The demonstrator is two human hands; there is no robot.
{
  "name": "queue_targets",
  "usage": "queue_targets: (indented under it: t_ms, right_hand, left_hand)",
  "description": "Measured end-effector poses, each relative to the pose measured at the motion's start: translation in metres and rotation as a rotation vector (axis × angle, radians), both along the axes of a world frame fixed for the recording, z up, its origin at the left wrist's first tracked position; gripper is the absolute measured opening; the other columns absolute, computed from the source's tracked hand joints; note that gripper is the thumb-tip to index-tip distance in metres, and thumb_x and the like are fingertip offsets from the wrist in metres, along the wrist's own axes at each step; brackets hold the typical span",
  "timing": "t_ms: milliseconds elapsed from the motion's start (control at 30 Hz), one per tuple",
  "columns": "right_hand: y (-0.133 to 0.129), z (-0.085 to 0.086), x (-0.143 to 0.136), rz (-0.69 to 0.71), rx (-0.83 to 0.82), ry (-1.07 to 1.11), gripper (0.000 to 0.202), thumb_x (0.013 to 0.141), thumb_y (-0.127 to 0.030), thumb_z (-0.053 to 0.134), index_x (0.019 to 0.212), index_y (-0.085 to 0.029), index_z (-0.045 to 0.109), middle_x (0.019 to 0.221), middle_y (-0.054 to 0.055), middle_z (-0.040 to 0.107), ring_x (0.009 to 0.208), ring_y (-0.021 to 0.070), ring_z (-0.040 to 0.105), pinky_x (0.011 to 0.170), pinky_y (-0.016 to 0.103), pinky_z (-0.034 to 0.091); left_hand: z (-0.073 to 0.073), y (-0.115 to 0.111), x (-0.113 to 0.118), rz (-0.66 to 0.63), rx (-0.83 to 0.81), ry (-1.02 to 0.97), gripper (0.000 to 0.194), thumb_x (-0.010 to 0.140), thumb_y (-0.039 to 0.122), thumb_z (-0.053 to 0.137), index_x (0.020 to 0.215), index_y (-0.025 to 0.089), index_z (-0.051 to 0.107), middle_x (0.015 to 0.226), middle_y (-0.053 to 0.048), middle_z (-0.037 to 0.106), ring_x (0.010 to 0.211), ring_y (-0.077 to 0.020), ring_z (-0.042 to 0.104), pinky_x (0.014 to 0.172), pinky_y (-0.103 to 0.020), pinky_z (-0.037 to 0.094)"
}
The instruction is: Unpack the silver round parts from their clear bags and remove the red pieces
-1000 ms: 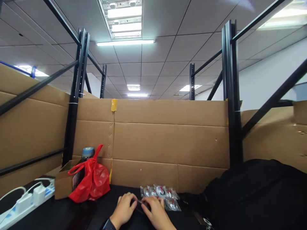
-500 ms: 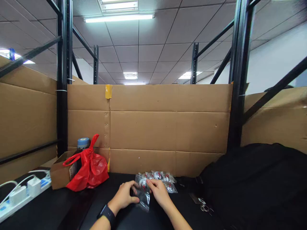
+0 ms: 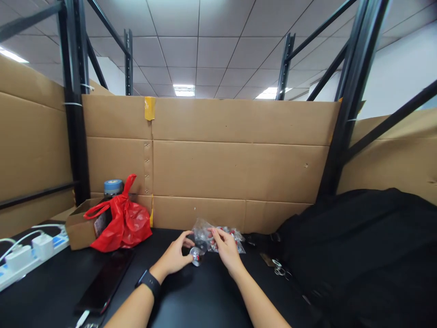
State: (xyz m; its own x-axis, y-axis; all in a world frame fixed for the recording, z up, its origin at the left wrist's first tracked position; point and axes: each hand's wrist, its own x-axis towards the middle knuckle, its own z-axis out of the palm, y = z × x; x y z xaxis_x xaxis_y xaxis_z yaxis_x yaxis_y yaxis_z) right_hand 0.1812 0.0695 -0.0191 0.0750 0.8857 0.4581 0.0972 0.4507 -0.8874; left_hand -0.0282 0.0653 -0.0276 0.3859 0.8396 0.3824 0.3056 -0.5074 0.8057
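Observation:
My left hand (image 3: 175,256), with a dark watch on its wrist, curls its fingers and thumb at the edge of a small round silver piece with a red middle (image 3: 196,256). Its exact kind is too small to tell. My right hand (image 3: 226,251) pinches a clear plastic bag (image 3: 202,228), which stands crumpled above and behind the round piece. Just behind the right hand lies a pile of clear bags with red and silver pieces inside (image 3: 238,237), partly hidden by the fingers.
On the left are a red plastic bag (image 3: 124,223), a blue-capped bottle (image 3: 113,186), a small cardboard box (image 3: 80,228), a white power strip (image 3: 41,253) and a phone (image 3: 106,280). Keys (image 3: 280,269) and black cloth (image 3: 368,255) lie right. A cardboard wall (image 3: 205,168) stands behind.
The round piece, inside the clear bag before, now shows below it by my left thumb. The bag has shifted up and back with my right hand. The view has tilted down.

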Motion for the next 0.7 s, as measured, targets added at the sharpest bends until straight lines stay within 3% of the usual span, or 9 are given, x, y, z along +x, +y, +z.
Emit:
queue_targets:
  t_ms: [100,167,267,367,467,533,633,700]
  right_hand:
    - [-0.002,0.002,-0.001,-0.016,0.045,-0.027,0.058,0.084,-0.067,0.056,0.093,-0.013,0.076,0.077,0.009,0.069,0.063,0.0183,0.056,0.056,0.027,0.041]
    - [-0.004,0.003,-0.003,-0.015,0.069,-0.04,0.054,0.086,-0.065,0.055,0.093,-0.014,0.075,0.078,0.008,0.069,0.066,0.0187,0.057,0.057,0.027,0.041]
    - [-0.007,0.003,-0.008,0.035,0.082,-0.024,0.047,0.088,-0.06,0.056,0.098,-0.016,0.071,0.08,0.007,0.068,0.069,0.0192,0.06,0.06,0.028,0.045]
    - [-0.011,0.0,-0.013,0.133,0.065,-0.031,0.042,0.083,-0.053,0.067,0.108,-0.019,0.064,0.086,0.006,0.07,0.075,0.0202,0.065,0.068,0.03,0.051]
    - [-0.012,-0.003,-0.014,0.147,0.042,-0.049,0.046,0.077,-0.046,0.074,0.112,-0.02,0.06,0.083,0.005,0.071,0.078,0.0213,0.068,0.073,0.032,0.052]
    - [-0.01,-0.003,-0.011,0.128,0.003,0.006,0.052,0.074,-0.044,0.077,0.115,-0.019,0.057,0.074,0.003,0.071,0.07,0.0211,0.068,0.07,0.032,0.052]
    - [-0.008,-0.003,-0.005,0.085,-0.048,0.096,0.063,0.067,-0.046,0.082,0.117,-0.018,0.053,0.062,0.0,0.069,0.059,0.0208,0.066,0.064,0.031,0.052]
    - [-0.007,-0.003,-0.002,0.052,-0.053,0.109,0.065,0.065,-0.047,0.083,0.115,-0.018,0.053,0.061,0.001,0.069,0.058,0.0213,0.066,0.062,0.031,0.052]
  left_hand:
    - [0.002,0.003,0.007,0.066,-0.019,-0.17,0.04,0.083,0.037,0.064,0.118,0.019,0.056,0.105,-0.009,0.07,0.098,-0.0205,0.066,0.088,-0.032,0.049]
    - [0.004,0.004,0.011,0.089,-0.027,-0.292,0.039,0.087,0.042,0.06,0.116,0.019,0.053,0.097,-0.007,0.07,0.09,-0.0189,0.067,0.081,-0.03,0.05]
    - [0.006,0.004,0.016,0.111,-0.048,-0.442,0.039,0.083,0.038,0.064,0.113,0.02,0.046,0.083,-0.001,0.068,0.075,-0.0158,0.067,0.073,-0.028,0.051]
    - [0.007,0.003,0.018,0.131,-0.049,-0.503,0.027,0.08,0.032,0.064,0.098,0.021,0.048,0.08,0.0,0.066,0.068,-0.0137,0.065,0.069,-0.025,0.05]
    - [0.009,0.001,0.017,0.089,-0.075,-0.341,0.016,0.077,0.023,0.057,0.092,0.017,0.058,0.088,-0.004,0.068,0.066,-0.0134,0.064,0.066,-0.026,0.05]
    - [0.011,-0.004,0.015,0.075,-0.054,-0.162,0.028,0.075,0.016,0.052,0.1,0.016,0.065,0.094,-0.007,0.07,0.068,-0.0144,0.064,0.066,-0.027,0.05]
    - [0.018,-0.018,0.012,0.099,0.164,0.105,0.049,0.071,0.013,0.056,0.118,0.02,0.065,0.121,-0.01,0.065,0.1,-0.0224,0.063,0.087,-0.036,0.049]
    - [0.024,-0.029,0.012,0.148,0.349,0.29,0.06,0.066,0.017,0.066,0.126,0.027,0.062,0.144,-0.01,0.049,0.127,-0.032,0.047,0.103,-0.047,0.039]
